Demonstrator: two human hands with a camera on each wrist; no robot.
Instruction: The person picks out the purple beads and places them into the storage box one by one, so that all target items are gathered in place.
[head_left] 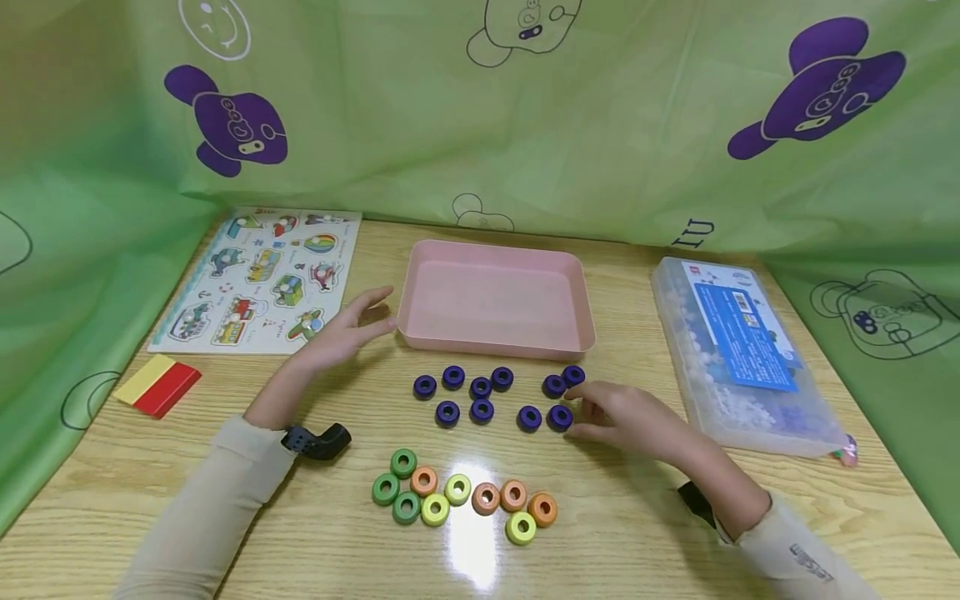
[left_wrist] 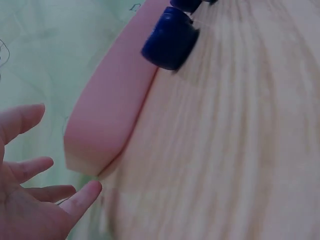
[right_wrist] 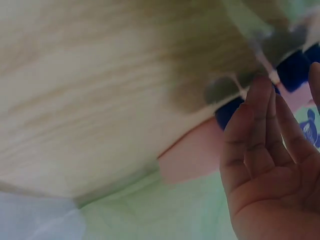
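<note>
My left hand [head_left: 339, 335] is beside the left wall of a pink tray [head_left: 495, 347], its fingers spread and holding nothing. In the left wrist view the thumb and fingers [left_wrist: 82, 200] lie by the tray's corner; whether they touch it I cannot tell. Several dark blue rings [head_left: 481, 410] lie scattered in front of the tray. At their right end is my right hand [head_left: 626, 417], its fingertips close to or touching a dark blue ring [head_left: 559, 418]. The right wrist view shows the fingers [right_wrist: 257, 105] loosely extended, partly hiding a blue ring [right_wrist: 229, 113].
Green rings [head_left: 386, 489], orange rings [head_left: 513, 495] and yellow rings [head_left: 435, 510] lie nearer the front. A picture puzzle board [head_left: 258, 283] is at the back left, with a yellow and red block [head_left: 158, 385] below it. To the right lies a clear plastic case [head_left: 742, 358]. Green cloth [head_left: 420, 108] hangs behind.
</note>
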